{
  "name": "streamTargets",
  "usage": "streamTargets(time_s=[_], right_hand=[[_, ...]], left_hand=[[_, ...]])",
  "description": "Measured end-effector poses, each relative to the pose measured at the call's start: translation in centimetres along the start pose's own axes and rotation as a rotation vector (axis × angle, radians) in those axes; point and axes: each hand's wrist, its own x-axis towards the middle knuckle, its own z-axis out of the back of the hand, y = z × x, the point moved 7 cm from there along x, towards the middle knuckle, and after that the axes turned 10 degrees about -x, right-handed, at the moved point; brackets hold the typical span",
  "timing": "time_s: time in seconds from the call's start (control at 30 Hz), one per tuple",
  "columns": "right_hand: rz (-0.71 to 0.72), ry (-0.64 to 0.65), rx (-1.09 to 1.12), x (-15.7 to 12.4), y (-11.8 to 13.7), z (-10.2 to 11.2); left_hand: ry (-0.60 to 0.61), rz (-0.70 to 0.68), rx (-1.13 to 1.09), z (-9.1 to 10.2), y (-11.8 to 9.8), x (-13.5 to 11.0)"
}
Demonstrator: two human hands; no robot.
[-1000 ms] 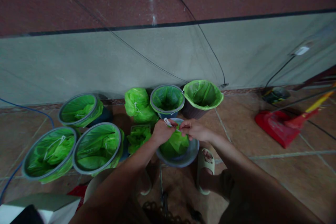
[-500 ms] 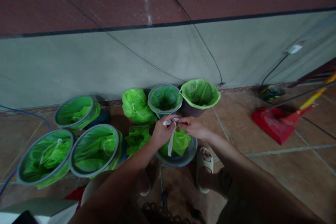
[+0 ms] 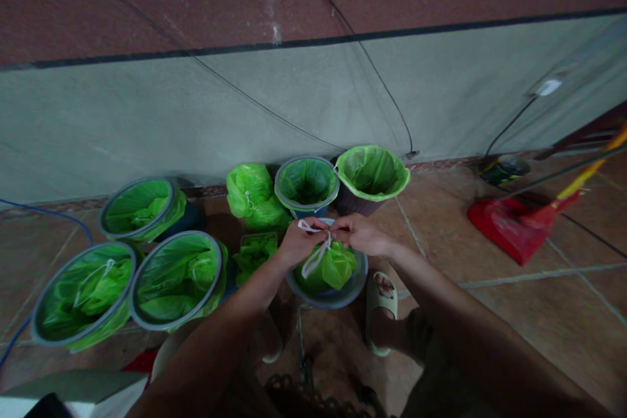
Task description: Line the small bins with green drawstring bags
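Observation:
My left hand [image 3: 298, 240] and my right hand [image 3: 363, 235] meet over a grey bin [image 3: 361, 277] that stands between my feet. A white drawstring [image 3: 316, 257] is pinched in the closed fingers of both, and a loop of it hangs to the left. Below the fingers, the gathered neck of a green garbage bag [image 3: 337, 266] bunches up inside the bin. Just behind the hands stand a blue bin [image 3: 307, 212] and a dark bin [image 3: 360, 204], both with green liners folded over their rims.
On the left are several lined bins [image 3: 179, 281] with bunched green bags inside. A filled green bag [image 3: 255, 192] rests by the wall, beside a small lined bin [image 3: 255, 258]. To the right lie a red dustpan [image 3: 509, 228] with a yellow handle and a cable [image 3: 509, 127] at the wall.
The drawstring, before a straight strip hanging down, now forms a loop out to the left of the bag's neck. Both hands stay in nearly the same place.

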Motion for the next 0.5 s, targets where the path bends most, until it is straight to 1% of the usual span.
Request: streamTargets(time_s=[0.07, 0.13, 0.2, 0.27, 0.33, 0.4, 0.5], right_hand=[[0.059, -0.084, -0.217, -0.1, 0.6, 0.6], [0.083, -0.127, -0.414, -0.4, 1.2, 0.9], [0.048, -0.117, -0.565, -0.8, 1.5, 1.0], [-0.013, -0.085, -0.682, -1.0, 1.4, 1.1], [-0.083, -0.058, -0.772, -1.2, 1.0, 1.3], [-0.146, -0.043, -0.817, -1.2, 0.4, 1.4], [-0.201, -0.020, -0.768, -1.1, -0.8, 1.5]], left_hand=[[0.003, 0.022, 0.022, 0.1, -0.1, 0.0], [-0.004, 0.036, 0.052, 0.2, -0.1, 0.0], [-0.011, 0.040, 0.103, 0.5, 0.1, 0.1], [-0.026, 0.033, 0.200, 1.0, 0.4, 0.2], [-0.062, 0.023, 0.328, 1.7, 0.8, 0.4], [-0.095, 0.040, 0.438, 2.4, 1.4, 0.6], [-0.105, 0.082, 0.534, 3.0, 2.4, 0.8]])
